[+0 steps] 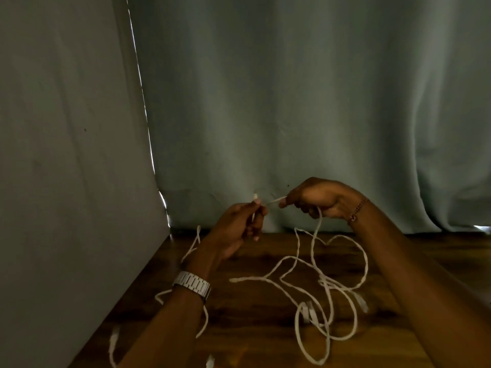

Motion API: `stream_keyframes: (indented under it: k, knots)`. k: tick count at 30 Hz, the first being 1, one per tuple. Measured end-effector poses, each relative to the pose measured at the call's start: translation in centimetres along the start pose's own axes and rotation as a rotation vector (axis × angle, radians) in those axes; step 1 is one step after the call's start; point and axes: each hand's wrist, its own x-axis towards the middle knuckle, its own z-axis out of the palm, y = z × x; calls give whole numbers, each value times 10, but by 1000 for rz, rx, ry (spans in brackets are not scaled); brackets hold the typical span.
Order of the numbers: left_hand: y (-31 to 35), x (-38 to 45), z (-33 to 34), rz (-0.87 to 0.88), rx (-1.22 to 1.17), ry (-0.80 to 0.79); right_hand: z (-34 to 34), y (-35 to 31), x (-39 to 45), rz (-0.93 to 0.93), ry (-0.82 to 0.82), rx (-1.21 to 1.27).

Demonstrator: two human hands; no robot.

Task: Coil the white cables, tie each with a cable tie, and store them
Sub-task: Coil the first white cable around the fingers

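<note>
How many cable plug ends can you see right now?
At least 5: one above the left hand at, and four on the table at and. Arms may hide others.

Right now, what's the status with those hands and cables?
Left hand and right hand each pinch a cable end. White cables loose, tangled on wooden table. Nothing coiled yet.

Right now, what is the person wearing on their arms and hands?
Both forearms are bare, with no sleeves in view, and there are no gloves. The left hand has a silver metal link watch band on its wrist. The right hand has a thin reddish beaded bracelet on its wrist. No rings can be made out in this dim light.
</note>
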Motion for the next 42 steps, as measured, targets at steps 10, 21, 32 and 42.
stream_keyframes:
  k: [10, 21, 32, 42]
  knots:
    - [3, 31, 4, 55, -205, 133, 38, 5, -12, -297, -4, 475]
    - [-6, 69, 2, 15, -286, 187, 42, 42, 1, -560, 24, 301]
    - [-11, 69, 9, 22, -504, -62, 47, 54, 7, -467, -113, 33]
    - [-4, 62, 13, 120, -335, 53, 44, 71, 13, -335, -280, -464]
